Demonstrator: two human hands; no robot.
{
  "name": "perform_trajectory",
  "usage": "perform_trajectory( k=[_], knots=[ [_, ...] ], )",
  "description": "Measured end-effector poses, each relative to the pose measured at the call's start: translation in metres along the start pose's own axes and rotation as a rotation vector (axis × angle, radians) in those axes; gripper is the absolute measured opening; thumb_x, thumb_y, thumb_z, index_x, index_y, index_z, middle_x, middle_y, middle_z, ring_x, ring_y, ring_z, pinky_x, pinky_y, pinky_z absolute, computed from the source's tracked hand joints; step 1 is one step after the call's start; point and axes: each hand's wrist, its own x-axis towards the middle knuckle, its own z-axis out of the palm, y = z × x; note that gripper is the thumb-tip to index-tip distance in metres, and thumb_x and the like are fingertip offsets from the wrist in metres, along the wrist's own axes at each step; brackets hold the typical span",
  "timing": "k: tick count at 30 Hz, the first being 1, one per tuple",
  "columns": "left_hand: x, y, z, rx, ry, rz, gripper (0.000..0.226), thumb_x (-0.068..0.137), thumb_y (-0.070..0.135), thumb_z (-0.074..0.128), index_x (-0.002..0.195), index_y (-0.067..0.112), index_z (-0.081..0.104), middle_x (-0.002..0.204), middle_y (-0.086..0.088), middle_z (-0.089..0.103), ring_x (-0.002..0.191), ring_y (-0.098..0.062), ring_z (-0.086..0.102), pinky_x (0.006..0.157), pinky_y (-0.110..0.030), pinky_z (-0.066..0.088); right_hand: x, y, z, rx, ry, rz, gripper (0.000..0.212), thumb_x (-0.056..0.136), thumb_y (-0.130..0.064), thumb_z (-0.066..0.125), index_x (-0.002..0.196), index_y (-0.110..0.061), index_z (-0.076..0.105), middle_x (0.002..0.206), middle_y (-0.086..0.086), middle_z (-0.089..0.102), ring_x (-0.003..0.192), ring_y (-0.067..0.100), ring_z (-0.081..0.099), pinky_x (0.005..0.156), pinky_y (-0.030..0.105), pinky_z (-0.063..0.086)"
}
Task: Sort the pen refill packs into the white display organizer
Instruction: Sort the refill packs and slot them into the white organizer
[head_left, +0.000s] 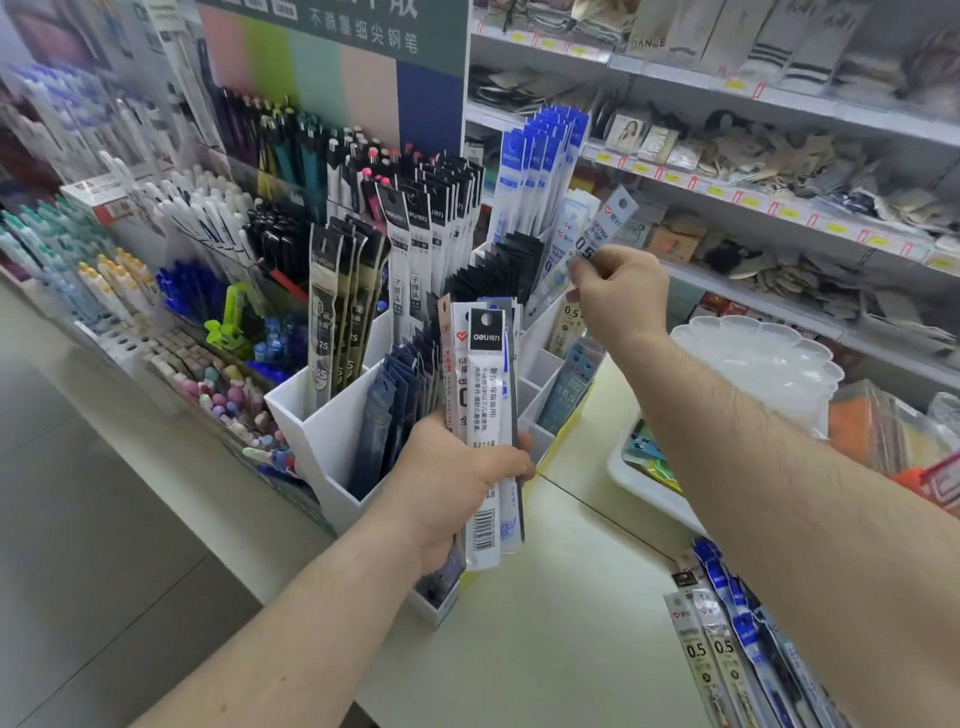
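The left hand (457, 478) grips a fanned bundle of long, flat, glossy plastic refill packs (483, 415), its fingers (522, 457) curled round the lower half so the packs stand nearly upright. The front pack is white with a black header card, a punched hang hole and a barcode near its bottom edge; behind it show a pinkish edge and a blue one.

The right hand (618, 296) is raised higher and further back, thumb and fingers pinching the lower part of a slim translucent refill pack with a grey-white header marked 0.5 (605, 228). That pack tilts to the right and sits just over the rear right compartments of the white display organizer (332, 436), a rigid, matte, boxy plastic stand with stepped square cells.

The cells already carry upright packs: clear-and-black sleeves at the front left, dark navy ones beside the left hand, black-topped white ones behind, tall blue-headed ones at the back, pale blue ones low on the right.

The organizer stands on a smooth cream worktop (571, 623). At the lower right of it lies a loose heap of refill packs with grey and blue headers (737, 639). A scalloped, translucent white plastic tray (753, 358) rests to the right, above a shallow white bin (644, 488). Rows of capped pens (208, 218) fill the tiered rack on the left.
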Motion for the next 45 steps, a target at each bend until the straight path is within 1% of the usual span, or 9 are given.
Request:
perform_trajectory(
  k=[7, 10, 16, 19, 21, 27, 33, 40, 45],
  knots=[
    [0.000, 0.000, 0.006, -0.012, -0.020, -0.007, 0.025, 0.059, 0.003, 0.079, 0.078, 0.018, 0.075, 0.092, -0.008, 0.076, 0.096, -0.031, 0.071, 0.091, -0.052, 0.056, 0.009, 0.001, 0.021, -0.172, -0.220, 0.137, 0.021, 0.089, -0.031, 0.073, 0.088, -0.010, 0.078, 0.082, 0.002, 0.072, 0.083, 0.020, 0.069, 0.085, 0.044, 0.058],
    [0.000, -0.003, 0.007, -0.027, -0.024, -0.007, 0.028, 0.069, -0.010, 0.076, 0.081, 0.015, 0.071, 0.092, -0.010, 0.076, 0.095, -0.032, 0.071, 0.090, -0.050, 0.057, 0.010, 0.003, 0.019, -0.191, -0.259, 0.193, 0.024, 0.084, -0.034, 0.078, 0.090, -0.011, 0.077, 0.080, 0.000, 0.070, 0.082, 0.016, 0.069, 0.081, 0.041, 0.060],
    [0.001, -0.011, 0.013, -0.062, -0.095, -0.023, 0.022, 0.077, -0.012, 0.070, 0.090, 0.007, 0.069, 0.081, -0.009, 0.074, 0.076, -0.023, 0.071, 0.072, -0.036, 0.058, -0.014, -0.002, -0.008, -0.073, -0.119, 0.215, 0.020, 0.088, -0.037, 0.073, 0.087, -0.017, 0.075, 0.075, -0.008, 0.065, 0.081, 0.015, 0.067, 0.086, 0.044, 0.059],
    [0.000, -0.015, 0.017, -0.119, -0.189, -0.043, 0.031, 0.077, -0.010, 0.071, 0.104, 0.002, 0.064, 0.078, -0.006, 0.073, 0.069, -0.018, 0.070, 0.062, -0.029, 0.056, -0.059, -0.016, -0.030, 0.125, -0.060, 0.233, 0.023, 0.090, -0.029, 0.068, 0.070, -0.019, 0.070, 0.067, -0.004, 0.066, 0.061, 0.007, 0.057, 0.063, 0.036, 0.056],
    [0.002, -0.021, 0.021, -0.128, -0.224, -0.059, 0.039, 0.068, -0.007, 0.076, 0.103, 0.002, 0.064, 0.078, -0.005, 0.073, 0.071, -0.020, 0.070, 0.062, -0.030, 0.057, -0.102, -0.027, -0.047, 0.215, -0.082, 0.241, 0.028, 0.090, -0.025, 0.069, 0.067, -0.009, 0.065, 0.056, -0.003, 0.054, 0.047, 0.006, 0.041, 0.048, 0.025, 0.038],
    [0.001, -0.035, 0.037, -0.018, -0.325, -0.034, 0.046, 0.064, -0.002, 0.068, 0.107, 0.012, 0.072, 0.103, -0.018, 0.074, 0.093, -0.031, 0.072, 0.081, -0.045, 0.058, -0.178, -0.021, -0.057, -0.050, -0.312, 0.271, 0.045, 0.059, -0.044, 0.088, 0.076, -0.017, 0.056, 0.059, -0.008, 0.054, 0.053, 0.009, 0.046, 0.051, 0.025, 0.041],
    [-0.002, -0.046, 0.033, -0.166, -0.442, -0.136, 0.048, 0.063, -0.001, 0.058, 0.108, 0.011, 0.071, 0.097, -0.018, 0.073, 0.085, -0.028, 0.072, 0.070, -0.036, 0.059, -0.191, -0.007, -0.072, 0.293, -0.290, 0.437, 0.017, 0.079, -0.004, 0.079, 0.076, -0.013, 0.065, 0.058, -0.003, 0.064, 0.046, 0.008, 0.054, 0.044, 0.022, 0.043],
    [-0.010, -0.051, 0.039, -0.066, -0.378, -0.120, 0.032, 0.087, -0.010, 0.062, 0.111, 0.009, 0.068, 0.098, -0.010, 0.077, 0.088, -0.023, 0.074, 0.069, -0.034, 0.060, -0.204, 0.003, -0.079, 0.458, -0.171, 0.475, 0.009, 0.090, -0.003, 0.068, 0.084, -0.009, 0.070, 0.069, -0.002, 0.070, 0.048, 0.002, 0.054, 0.047, 0.015, 0.041],
    [-0.010, -0.052, 0.037, -0.059, -0.319, -0.140, 0.025, 0.084, -0.007, 0.068, 0.100, 0.012, 0.068, 0.085, -0.003, 0.077, 0.080, -0.019, 0.074, 0.070, -0.037, 0.059, -0.205, 0.008, -0.085, 0.566, -0.065, 0.486, 0.016, 0.098, -0.006, 0.056, 0.084, -0.011, 0.061, 0.069, 0.001, 0.063, 0.062, 0.016, 0.058, 0.059, 0.029, 0.047]
  ],
)
